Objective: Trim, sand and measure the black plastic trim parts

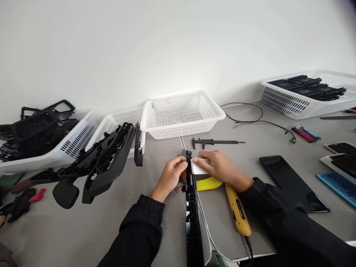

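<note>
**Both hands on a long black plastic part at the middle of the table**

At the far left a white basket (71, 142) holds a heap of black plastic frames (33, 129). Below it, near the table edge, lie a black glove (18, 205) and a small red piece (37, 195). Just right of that basket a second white basket (111, 124) carries long black trim parts (108, 159) that spill out over its front onto the grey table (83, 230).

In the middle, the left hand (169, 176) pinches the far end of a long black plastic part (191, 207), fingers curled around it from the left. The part stands on edge and runs from the hands straight back toward the viewer. The right hand (219, 167) grips the same end from the right, pressing a small white pad (198, 168) against it. A yellow sheet (208, 183) lies just under the right hand, and a yellow tool (238, 215) with a cord lies beside the right forearm.

Behind the hands stands an empty white basket (182, 113); a black vernier caliper (214, 141) lies just in front of it.

Further right are a black cable (256, 118), a red and blue object (306, 133), a dark tablet (292, 183), more flat screens (340, 159), and a white basket of flat black parts (303, 94).
</note>
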{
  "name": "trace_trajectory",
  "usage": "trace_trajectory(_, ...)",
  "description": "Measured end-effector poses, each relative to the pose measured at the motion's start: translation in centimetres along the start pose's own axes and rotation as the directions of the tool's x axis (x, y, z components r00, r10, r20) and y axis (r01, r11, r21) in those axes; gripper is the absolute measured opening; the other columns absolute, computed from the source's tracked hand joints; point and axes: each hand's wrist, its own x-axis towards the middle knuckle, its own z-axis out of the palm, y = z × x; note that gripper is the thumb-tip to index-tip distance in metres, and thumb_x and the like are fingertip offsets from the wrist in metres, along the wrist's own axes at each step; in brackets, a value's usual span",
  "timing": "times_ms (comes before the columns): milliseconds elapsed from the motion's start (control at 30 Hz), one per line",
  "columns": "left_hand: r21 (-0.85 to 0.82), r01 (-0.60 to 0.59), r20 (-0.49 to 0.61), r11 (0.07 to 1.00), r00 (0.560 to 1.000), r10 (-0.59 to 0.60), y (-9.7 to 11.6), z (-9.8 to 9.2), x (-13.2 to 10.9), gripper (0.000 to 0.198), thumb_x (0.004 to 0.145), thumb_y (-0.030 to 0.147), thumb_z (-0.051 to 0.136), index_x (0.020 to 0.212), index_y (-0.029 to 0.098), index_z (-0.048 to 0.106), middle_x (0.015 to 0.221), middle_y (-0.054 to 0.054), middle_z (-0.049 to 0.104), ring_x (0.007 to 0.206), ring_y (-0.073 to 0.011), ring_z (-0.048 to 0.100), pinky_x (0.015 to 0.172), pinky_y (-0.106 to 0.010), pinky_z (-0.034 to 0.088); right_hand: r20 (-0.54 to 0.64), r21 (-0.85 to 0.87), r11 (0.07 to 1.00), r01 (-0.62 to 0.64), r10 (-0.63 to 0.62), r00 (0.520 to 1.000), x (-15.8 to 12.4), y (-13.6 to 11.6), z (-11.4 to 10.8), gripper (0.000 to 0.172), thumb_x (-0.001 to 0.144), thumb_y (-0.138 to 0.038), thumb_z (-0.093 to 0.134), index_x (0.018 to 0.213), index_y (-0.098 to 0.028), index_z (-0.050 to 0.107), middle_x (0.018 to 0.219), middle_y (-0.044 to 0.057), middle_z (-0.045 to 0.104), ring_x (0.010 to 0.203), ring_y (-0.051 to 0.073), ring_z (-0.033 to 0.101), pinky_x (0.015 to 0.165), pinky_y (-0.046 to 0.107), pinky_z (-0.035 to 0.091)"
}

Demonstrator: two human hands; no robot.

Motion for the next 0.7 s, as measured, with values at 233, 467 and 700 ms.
trace_trajectory(233, 0.016, -0.009, -0.007, 1.000, 1.000, 0.009, -0.15, 0.02, 0.01, 0.038, 0.089, 0.056, 0.074, 0.080, 0.021, 0.064, 0.061, 0.003, 0.056, 0.055, -0.0144, 0.053, 0.054, -0.025, 0.038, -0.014, 0.015, 1.000, 0.007, -0.007, 1.000, -0.09, -0.20, -0.03, 0.052, 0.106, -0.060, 0.046, 0.070, -0.023, 0.045, 0.062, -0.002, 0.048, 0.059, 0.015, 0.046, 0.060, 0.030, 0.026)
trace_trajectory(467, 0.122, 0.008, 0.042, 0.993, 0.999, -0.013, -0.23, -0.25, -0.05, 0.042, 0.095, 0.060, 0.064, 0.080, 0.021, 0.056, 0.060, 0.004, 0.055, 0.056, -0.0143, 0.053, 0.055, -0.025, 0.039, 0.009, 0.031, 0.999, 0.035, -0.036, 0.999, -0.12, -0.36, -0.09, 0.054, 0.106, -0.061, 0.045, 0.069, -0.022, 0.048, 0.062, -0.002, 0.048, 0.059, 0.014, 0.044, 0.059, 0.031, 0.025)
trace_trajectory(700, 0.152, 0.002, 0.055, 0.988, 0.998, -0.010, -0.20, -0.31, -0.06, 0.040, 0.097, 0.058, 0.061, 0.082, 0.021, 0.055, 0.062, 0.005, 0.054, 0.057, -0.0137, 0.052, 0.057, -0.025, 0.040, 0.034, 0.042, 0.997, 0.061, -0.062, 0.998, -0.19, -0.18, -0.19, 0.054, 0.105, -0.062, 0.047, 0.069, -0.022, 0.049, 0.062, -0.001, 0.049, 0.059, 0.014, 0.044, 0.060, 0.031, 0.025)
